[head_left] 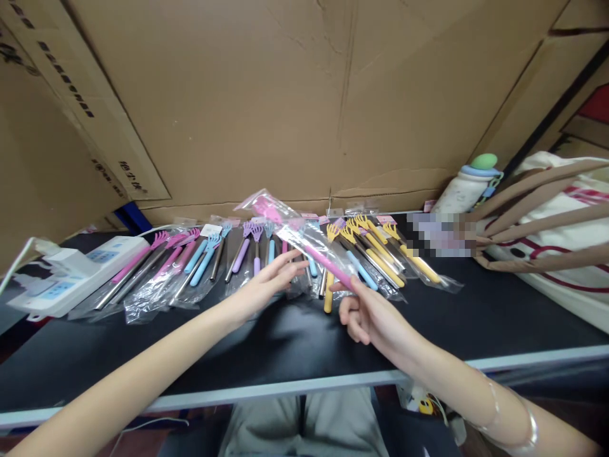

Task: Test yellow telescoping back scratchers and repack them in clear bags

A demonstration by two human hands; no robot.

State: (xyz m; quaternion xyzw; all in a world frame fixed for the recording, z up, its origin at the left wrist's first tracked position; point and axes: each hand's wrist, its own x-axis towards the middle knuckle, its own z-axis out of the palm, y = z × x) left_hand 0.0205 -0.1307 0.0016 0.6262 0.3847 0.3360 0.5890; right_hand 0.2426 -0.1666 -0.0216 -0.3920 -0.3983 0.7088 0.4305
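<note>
A pink back scratcher (328, 263) in a clear plastic bag is held slantwise above the table, its claw end pointing up and left. My right hand (375, 317) pinches the lower end of its handle between thumb and forefinger, with the other fingers curled. Stretched toward the middle of the bag is my left hand (273, 279), fingers extended and holding nothing; whether the fingertips touch the bag I cannot tell. Behind both hands lie several bagged back scratchers: pink ones (133, 263) at the left, blue ones (204, 265), purple ones (242, 255) and yellow ones (380, 260) toward the right.
A white power strip (90, 273) with a plugged-in adapter sits at the left of the black table (200, 355). A bottle (459, 197) with a green top and a cream bag (566, 235) with brown straps stand at the right. Cardboard (266, 114) walls the back.
</note>
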